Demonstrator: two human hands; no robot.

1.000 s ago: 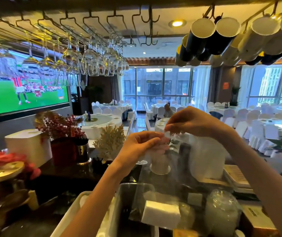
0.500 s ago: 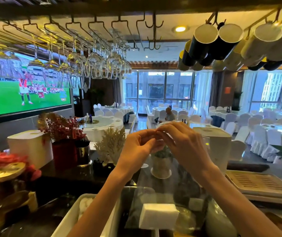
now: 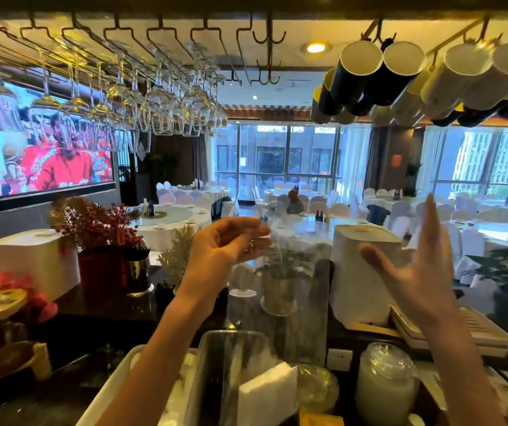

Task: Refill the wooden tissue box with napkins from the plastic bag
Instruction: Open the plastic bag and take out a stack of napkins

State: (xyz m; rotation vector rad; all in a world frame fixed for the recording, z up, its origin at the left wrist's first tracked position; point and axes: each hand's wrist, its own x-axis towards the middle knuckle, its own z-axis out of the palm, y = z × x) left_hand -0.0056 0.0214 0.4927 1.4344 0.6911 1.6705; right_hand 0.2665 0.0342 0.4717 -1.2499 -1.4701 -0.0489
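A clear plastic bag [image 3: 295,309] hangs in front of me with a stack of white napkins [image 3: 266,392] resting in its bottom. My left hand [image 3: 225,250] pinches the bag's top edge at chest height, fingers curled on the film. Off to the right of the bag, my right hand [image 3: 415,269] is spread flat, palm facing left and touching nothing. A yellowish wooden corner [image 3: 320,421] peeks in below the bag at the bottom edge; I cannot tell if it is the tissue box.
Wine glasses [image 3: 160,109] and mugs [image 3: 400,78] hang overhead. On the dark counter stand two white boxes [image 3: 360,272], a small potted plant [image 3: 279,290], red flowers [image 3: 92,229] and a slatted wooden tray [image 3: 474,330]. Near me are a white tray [image 3: 114,392] and stacked clear lids [image 3: 385,382].
Both hands were together at the bag's top. My right hand has let go and swung out to the right, fingers spread. The left hand still holds the bag.
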